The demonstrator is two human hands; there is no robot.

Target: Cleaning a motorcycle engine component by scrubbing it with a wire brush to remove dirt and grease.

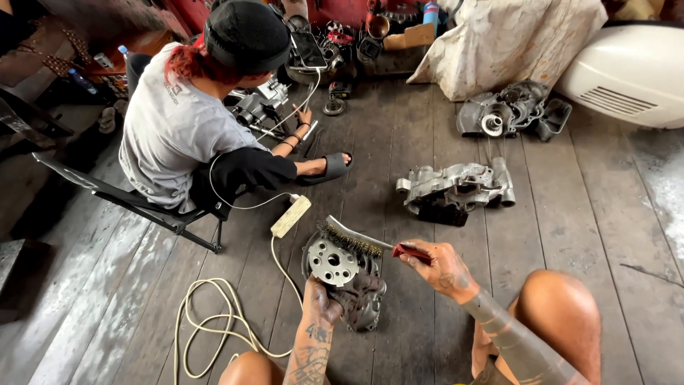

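My left hand (pixel 322 299) grips a grey metal engine cover (pixel 343 274) with a round drilled hub, propped on the wooden floor between my knees. My right hand (pixel 440 265) holds a wire brush (pixel 356 241) by its red handle. The brush's bristles rest across the top edge of the cover.
A person in a grey shirt and black cap (pixel 206 107) sits on a low folding chair at the left, working on another engine part (pixel 260 105). Two engine casings (pixel 456 187) (pixel 513 108) lie ahead. A white power strip (pixel 291 216) and coiled cable (pixel 214 328) lie left of the cover. A white scooter panel (pixel 627 71) is at the right.
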